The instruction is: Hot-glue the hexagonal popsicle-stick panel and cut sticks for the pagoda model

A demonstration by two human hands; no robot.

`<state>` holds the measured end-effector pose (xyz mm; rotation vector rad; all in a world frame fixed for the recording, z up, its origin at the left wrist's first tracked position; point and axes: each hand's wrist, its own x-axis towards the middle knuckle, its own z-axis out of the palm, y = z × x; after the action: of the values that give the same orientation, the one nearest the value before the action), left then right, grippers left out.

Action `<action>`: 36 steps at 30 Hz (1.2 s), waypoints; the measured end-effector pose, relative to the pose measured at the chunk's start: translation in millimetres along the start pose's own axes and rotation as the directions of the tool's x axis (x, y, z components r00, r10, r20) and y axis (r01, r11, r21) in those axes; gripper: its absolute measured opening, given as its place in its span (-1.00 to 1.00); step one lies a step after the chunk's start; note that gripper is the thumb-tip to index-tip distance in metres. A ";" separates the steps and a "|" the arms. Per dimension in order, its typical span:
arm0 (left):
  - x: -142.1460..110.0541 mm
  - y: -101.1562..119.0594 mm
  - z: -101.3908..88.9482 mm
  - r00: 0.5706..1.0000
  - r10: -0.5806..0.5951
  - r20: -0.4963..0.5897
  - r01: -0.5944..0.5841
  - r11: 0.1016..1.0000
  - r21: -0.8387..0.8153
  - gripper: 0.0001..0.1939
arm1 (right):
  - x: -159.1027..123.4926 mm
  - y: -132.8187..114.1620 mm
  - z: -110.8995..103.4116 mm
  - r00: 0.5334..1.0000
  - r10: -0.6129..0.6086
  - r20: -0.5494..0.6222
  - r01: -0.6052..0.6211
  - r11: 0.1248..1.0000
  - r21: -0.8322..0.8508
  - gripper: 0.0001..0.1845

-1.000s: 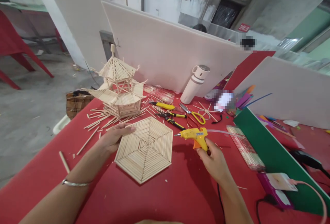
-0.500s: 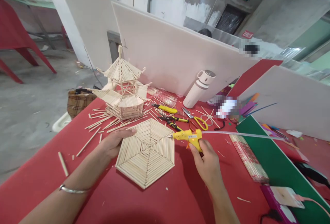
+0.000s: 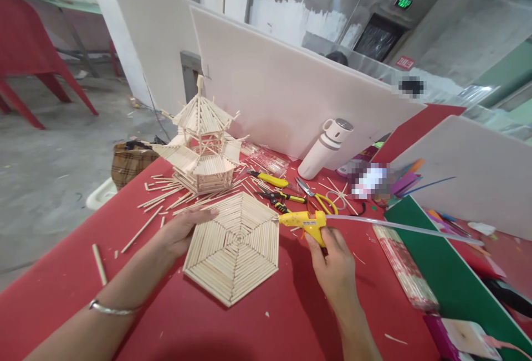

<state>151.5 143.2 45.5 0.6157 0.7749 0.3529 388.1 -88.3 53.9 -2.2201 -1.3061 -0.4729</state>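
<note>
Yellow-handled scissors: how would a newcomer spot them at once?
On the red tabletop, find the white flask with a looped handle. The yellow-handled metal scissors lie just in front of its base, right of the black-and-yellow pliers. A rounded yellow finger loop sets them apart from the pliers' straight grips.

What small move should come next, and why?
Probably a light squeeze of the glue gun: the right hand holds it with its nozzle at the panel's upper right corner, while the left hand grips the panel's upper left side.
</note>
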 end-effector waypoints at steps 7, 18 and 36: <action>-0.8 -0.4 -2.0 1.000 0.006 0.007 -0.006 1.000 0.012 -0.93 | 10.7 -5.8 5.3 1.000 0.012 -0.011 -0.012 1.000 0.020 -0.53; -0.1 -1.5 -6.2 0.999 0.026 0.028 -0.025 0.999 -0.025 -0.93 | 15.7 -6.7 9.5 1.000 -0.011 -0.020 0.011 1.000 0.028 -0.55; -2.0 -1.2 -7.6 0.997 0.038 0.074 -0.034 0.998 -0.049 -0.84 | 17.2 -10.4 5.3 0.998 -0.044 -0.046 0.043 0.999 -0.018 -0.56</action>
<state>144.7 144.1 41.6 0.5951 0.6829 0.3785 387.4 -68.9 61.4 -2.1854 -1.3334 -0.5498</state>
